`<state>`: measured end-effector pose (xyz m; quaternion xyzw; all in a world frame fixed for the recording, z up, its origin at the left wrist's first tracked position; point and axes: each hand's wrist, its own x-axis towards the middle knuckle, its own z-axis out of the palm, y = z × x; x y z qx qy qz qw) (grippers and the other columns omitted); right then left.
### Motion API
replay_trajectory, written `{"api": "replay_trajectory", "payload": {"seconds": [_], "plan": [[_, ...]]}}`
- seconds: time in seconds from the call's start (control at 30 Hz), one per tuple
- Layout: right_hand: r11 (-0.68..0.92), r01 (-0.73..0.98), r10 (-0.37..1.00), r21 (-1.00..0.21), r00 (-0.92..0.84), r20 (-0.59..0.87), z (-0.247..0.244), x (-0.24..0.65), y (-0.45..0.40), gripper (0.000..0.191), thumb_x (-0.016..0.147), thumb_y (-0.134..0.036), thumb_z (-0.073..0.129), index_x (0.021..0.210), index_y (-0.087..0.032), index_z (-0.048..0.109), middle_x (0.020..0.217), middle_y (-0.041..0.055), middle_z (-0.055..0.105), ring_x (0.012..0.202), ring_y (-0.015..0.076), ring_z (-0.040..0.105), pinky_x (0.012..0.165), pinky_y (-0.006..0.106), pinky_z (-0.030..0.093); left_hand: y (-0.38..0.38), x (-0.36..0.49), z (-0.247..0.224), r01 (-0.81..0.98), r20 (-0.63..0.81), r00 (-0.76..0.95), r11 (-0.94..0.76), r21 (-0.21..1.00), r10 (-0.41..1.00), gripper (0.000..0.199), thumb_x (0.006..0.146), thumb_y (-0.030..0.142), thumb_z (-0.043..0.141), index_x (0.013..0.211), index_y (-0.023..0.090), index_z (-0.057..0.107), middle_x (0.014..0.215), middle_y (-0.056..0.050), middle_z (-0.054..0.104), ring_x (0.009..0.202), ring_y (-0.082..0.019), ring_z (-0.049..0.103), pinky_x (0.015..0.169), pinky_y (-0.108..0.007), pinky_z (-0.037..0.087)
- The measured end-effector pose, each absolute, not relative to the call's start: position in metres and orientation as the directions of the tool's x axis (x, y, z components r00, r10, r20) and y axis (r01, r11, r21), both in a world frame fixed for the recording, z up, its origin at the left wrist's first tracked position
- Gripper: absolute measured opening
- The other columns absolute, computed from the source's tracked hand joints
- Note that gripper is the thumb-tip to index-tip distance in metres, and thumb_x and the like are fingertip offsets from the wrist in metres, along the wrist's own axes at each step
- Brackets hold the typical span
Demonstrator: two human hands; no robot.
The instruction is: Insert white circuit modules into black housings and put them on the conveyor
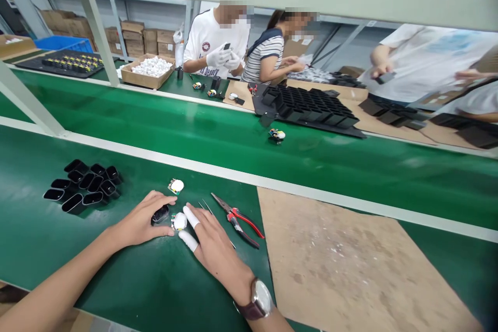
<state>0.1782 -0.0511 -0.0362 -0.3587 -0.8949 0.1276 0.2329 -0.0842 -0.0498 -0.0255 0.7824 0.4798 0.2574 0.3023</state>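
My left hand (142,218) curves its thumb and fingers round a small black plastic case (160,213), low over the green bench. White finger cots cover the thumb and index finger of my right hand (212,241). Between those two fingertips is a small circuit board with a round white part (179,221), facing the black case. Just beyond lies a second circuit board with a white part (177,185). Red-handled long-nose pliers (237,219) rest to the right of my right hand, and thin metal tweezers (205,206) lie partly hidden under it.
Several open black cases (91,184) stand grouped at the left. A stained cardboard sheet (330,254) covers the bench at the right. Past a pale rail, a green conveyor belt (187,124) carries another circuit board (277,135). Co-workers handle parts across it.
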Motion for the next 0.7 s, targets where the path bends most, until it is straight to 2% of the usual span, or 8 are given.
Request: {"api": "replay_trajectory", "payload": {"seconds": [0.1, 0.17, 0.27, 0.33, 0.43, 0.5, 0.6, 0.7], "plan": [[0.733, 0.643, 0.680, -0.221, -0.681, 0.273, -0.043, 0.170, -0.061, 0.043, 0.103, -0.032, 0.064, 0.141, -0.010, 0.062, 0.161, 0.0236, 0.048, 0.136, 0.0415, 0.056, 0.103, 0.061, 0.056, -0.053, -0.089, -0.020, 0.571, 0.096, 0.423, -0.347, 0.744, 0.901, 0.074, 0.089, 0.031, 0.083, 0.154, 0.032, 0.049, 0.144, -0.012, 0.061, 0.133, -0.030, 0.058, 0.112, -0.049, 0.053], [0.743, 0.643, 0.668, -0.184, -0.702, 0.247, -0.045, 0.167, -0.064, 0.044, 0.102, -0.037, 0.066, 0.136, -0.008, 0.065, 0.162, 0.0256, 0.046, 0.138, 0.0434, 0.054, 0.103, 0.060, 0.055, -0.054, -0.091, -0.015, 0.566, 0.070, 0.427, -0.327, 0.757, 0.902, 0.076, 0.089, 0.026, 0.081, 0.156, 0.033, 0.046, 0.149, -0.011, 0.058, 0.135, -0.029, 0.058, 0.113, -0.048, 0.052], [0.754, 0.622, 0.657, -0.213, -0.703, 0.272, -0.045, 0.169, -0.062, 0.055, 0.103, -0.040, 0.064, 0.149, -0.011, 0.055, 0.160, 0.0231, 0.049, 0.138, 0.0408, 0.054, 0.104, 0.058, 0.055, -0.055, -0.095, -0.011, 0.578, 0.045, 0.429, -0.313, 0.754, 0.902, 0.077, 0.088, 0.022, 0.080, 0.156, 0.034, 0.046, 0.150, -0.010, 0.058, 0.130, -0.028, 0.061, 0.109, -0.044, 0.055], [0.740, 0.621, 0.673, -0.260, -0.670, 0.313, -0.044, 0.171, -0.061, 0.064, 0.106, -0.039, 0.060, 0.161, -0.014, 0.040, 0.154, 0.0216, 0.055, 0.136, 0.0378, 0.056, 0.104, 0.055, 0.056, -0.055, -0.096, -0.011, 0.591, 0.034, 0.422, -0.304, 0.747, 0.906, 0.076, 0.087, 0.020, 0.078, 0.155, 0.034, 0.048, 0.145, -0.010, 0.061, 0.121, -0.026, 0.065, 0.104, -0.041, 0.058], [0.700, 0.645, 0.712, -0.305, -0.600, 0.366, -0.045, 0.171, -0.060, 0.072, 0.108, -0.034, 0.055, 0.167, -0.013, 0.022, 0.143, 0.0224, 0.062, 0.129, 0.0361, 0.061, 0.100, 0.053, 0.059, -0.054, -0.097, -0.014, 0.615, 0.022, 0.401, -0.286, 0.735, 0.916, 0.072, 0.088, 0.021, 0.078, 0.154, 0.034, 0.051, 0.136, -0.008, 0.066, 0.104, -0.022, 0.069, 0.098, -0.039, 0.059], [0.700, 0.654, 0.708, -0.287, -0.585, 0.396, -0.046, 0.169, -0.060, 0.069, 0.108, -0.028, 0.052, 0.167, -0.012, 0.020, 0.137, 0.0222, 0.064, 0.126, 0.0365, 0.062, 0.097, 0.054, 0.059, -0.054, -0.097, -0.017, 0.627, 0.021, 0.388, -0.281, 0.727, 0.921, 0.072, 0.088, 0.024, 0.079, 0.153, 0.034, 0.051, 0.129, -0.007, 0.068, 0.098, -0.021, 0.069, 0.096, -0.038, 0.060], [0.725, 0.634, 0.681, -0.270, -0.600, 0.420, -0.046, 0.166, -0.059, 0.059, 0.108, -0.020, 0.046, 0.164, -0.014, 0.028, 0.129, 0.0187, 0.067, 0.118, 0.0343, 0.064, 0.094, 0.052, 0.060, -0.055, -0.096, -0.019, 0.626, 0.044, 0.383, -0.295, 0.722, 0.923, 0.075, 0.086, 0.028, 0.082, 0.154, 0.034, 0.051, 0.130, -0.007, 0.068, 0.098, -0.022, 0.070, 0.095, -0.038, 0.061], [0.722, 0.620, 0.686, -0.307, -0.580, 0.439, -0.043, 0.166, -0.058, 0.053, 0.107, -0.019, 0.047, 0.159, -0.015, 0.036, 0.121, 0.0158, 0.067, 0.108, 0.0315, 0.066, 0.091, 0.049, 0.062, -0.057, -0.096, -0.016, 0.599, 0.087, 0.393, -0.326, 0.732, 0.916, 0.079, 0.086, 0.027, 0.083, 0.156, 0.033, 0.047, 0.147, -0.011, 0.061, 0.118, -0.027, 0.068, 0.105, -0.043, 0.059]]}}
